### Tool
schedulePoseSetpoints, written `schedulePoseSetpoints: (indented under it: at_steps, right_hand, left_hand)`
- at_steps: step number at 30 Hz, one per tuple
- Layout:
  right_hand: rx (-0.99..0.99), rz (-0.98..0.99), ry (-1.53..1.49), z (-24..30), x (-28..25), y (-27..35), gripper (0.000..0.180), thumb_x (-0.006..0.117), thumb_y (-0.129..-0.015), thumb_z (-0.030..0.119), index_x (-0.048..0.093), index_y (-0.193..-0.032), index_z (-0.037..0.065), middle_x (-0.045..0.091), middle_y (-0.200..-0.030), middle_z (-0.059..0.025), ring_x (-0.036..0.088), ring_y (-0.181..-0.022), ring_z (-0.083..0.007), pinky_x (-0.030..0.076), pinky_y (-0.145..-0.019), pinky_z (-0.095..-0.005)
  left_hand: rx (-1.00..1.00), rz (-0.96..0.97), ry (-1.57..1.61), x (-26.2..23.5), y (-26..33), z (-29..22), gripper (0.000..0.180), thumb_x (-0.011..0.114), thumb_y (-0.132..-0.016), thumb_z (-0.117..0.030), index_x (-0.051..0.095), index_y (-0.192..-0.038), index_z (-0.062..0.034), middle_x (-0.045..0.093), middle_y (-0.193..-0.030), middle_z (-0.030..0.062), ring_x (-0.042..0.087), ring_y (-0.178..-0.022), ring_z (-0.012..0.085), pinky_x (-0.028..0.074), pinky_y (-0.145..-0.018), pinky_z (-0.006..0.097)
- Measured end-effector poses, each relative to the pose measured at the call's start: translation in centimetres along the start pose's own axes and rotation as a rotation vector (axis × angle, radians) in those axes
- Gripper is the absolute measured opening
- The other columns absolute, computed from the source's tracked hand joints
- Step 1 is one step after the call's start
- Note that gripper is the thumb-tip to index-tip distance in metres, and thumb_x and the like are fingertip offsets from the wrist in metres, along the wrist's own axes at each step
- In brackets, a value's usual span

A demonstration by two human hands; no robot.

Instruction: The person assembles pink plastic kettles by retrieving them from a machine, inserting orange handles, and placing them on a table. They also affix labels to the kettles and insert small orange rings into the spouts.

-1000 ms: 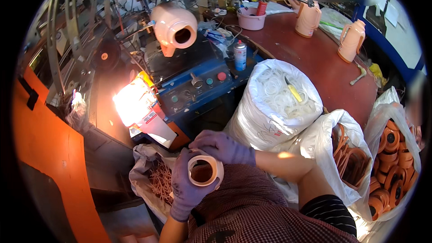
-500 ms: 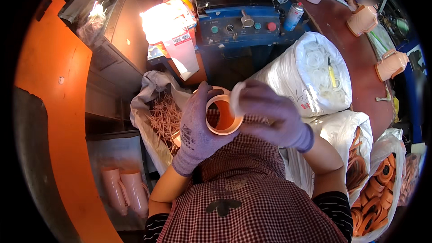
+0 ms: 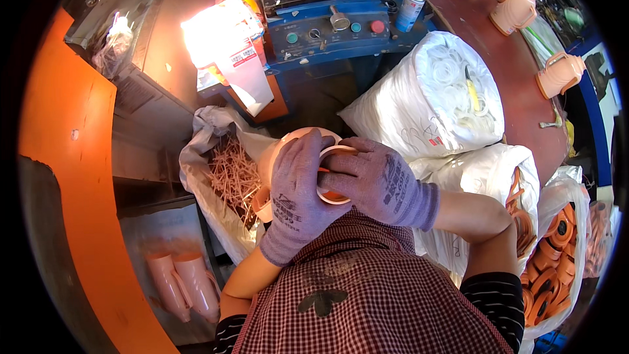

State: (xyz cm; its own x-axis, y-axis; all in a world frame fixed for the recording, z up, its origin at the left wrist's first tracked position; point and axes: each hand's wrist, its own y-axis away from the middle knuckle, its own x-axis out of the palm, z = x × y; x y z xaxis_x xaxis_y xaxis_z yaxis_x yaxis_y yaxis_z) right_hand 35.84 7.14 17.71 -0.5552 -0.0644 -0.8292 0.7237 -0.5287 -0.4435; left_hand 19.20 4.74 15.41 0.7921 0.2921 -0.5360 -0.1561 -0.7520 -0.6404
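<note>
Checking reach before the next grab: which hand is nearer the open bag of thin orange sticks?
Left. The left hand wraps the peach jug right beside the bag of sticks; the right hand sits beyond it, on the jug's far side.

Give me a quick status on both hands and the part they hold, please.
Left hand wrapped round pale pink cup body. Right hand pressing white ring onto its mouth. Open sack of thin sticks close beside, not blocking.
</note>
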Motion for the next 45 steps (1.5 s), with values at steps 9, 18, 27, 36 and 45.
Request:
schedulePoseSetpoints:
  at_steps: [9, 18, 27, 36, 45]
  right_hand:
    - [0.066, 0.268, -0.407, -1.8, -1.2, -0.8, 0.022, 0.066, -0.084, 0.014, 0.066, -0.105, 0.012, 0.068, -0.105, -0.0042, 0.067, -0.098, -0.0197, 0.053, -0.092, -0.0344]
    - [0.417, 0.393, -0.976, -2.0, -2.7, -2.7, 0.031, 0.071, -0.089, 0.014, 0.060, -0.115, 0.002, 0.067, -0.112, -0.0066, 0.066, -0.100, -0.0156, 0.053, -0.092, -0.0294]
    - [-0.113, 0.406, -0.378, -1.9, -3.5, -5.5, 0.028, 0.062, -0.088, 0.015, 0.062, -0.114, 0.006, 0.065, -0.113, -0.0115, 0.065, -0.106, -0.0272, 0.048, -0.101, -0.0452]
    - [-0.131, 0.130, -0.083, -0.8, 0.0, -3.3, 0.024, 0.066, -0.076, 0.017, 0.068, -0.099, 0.014, 0.065, -0.104, -0.0042, 0.066, -0.097, -0.0249, 0.054, -0.089, -0.0382]
    - [0.063, 0.251, -0.005, -0.5, 0.5, -2.1, 0.022, 0.066, -0.078, 0.019, 0.068, -0.099, 0.015, 0.067, -0.095, -0.0037, 0.066, -0.094, -0.0198, 0.052, -0.087, -0.0336]
  left_hand:
    - [0.029, 0.071, 0.025, -0.1, 0.4, 0.5, 0.091, 0.088, -0.062, -0.029, 0.045, -0.135, 0.0039, 0.063, -0.116, 0.0161, 0.062, -0.109, 0.0351, 0.047, -0.098, 0.047]
    - [-0.069, 0.121, 0.078, -1.2, 0.2, 1.5, 0.095, 0.091, -0.061, -0.030, 0.044, -0.135, 0.0056, 0.063, -0.118, 0.0156, 0.061, -0.111, 0.0350, 0.045, -0.101, 0.048]
    - [-0.112, 0.057, 0.111, -2.3, 0.5, 2.8, 0.094, 0.092, -0.060, -0.028, 0.042, -0.132, 0.0045, 0.066, -0.112, 0.0158, 0.065, -0.103, 0.0334, 0.053, -0.087, 0.044]
    - [-0.138, 0.074, 0.127, -2.1, 0.2, 2.0, 0.097, 0.091, -0.059, -0.030, 0.040, -0.133, 0.0073, 0.066, -0.111, 0.0143, 0.063, -0.103, 0.0331, 0.050, -0.093, 0.045]
    - [-0.103, 0.082, 0.076, -1.2, -0.2, 0.9, 0.083, 0.088, -0.060, -0.022, 0.046, -0.126, 0.0070, 0.066, -0.107, 0.0144, 0.063, -0.099, 0.0335, 0.048, -0.092, 0.045]
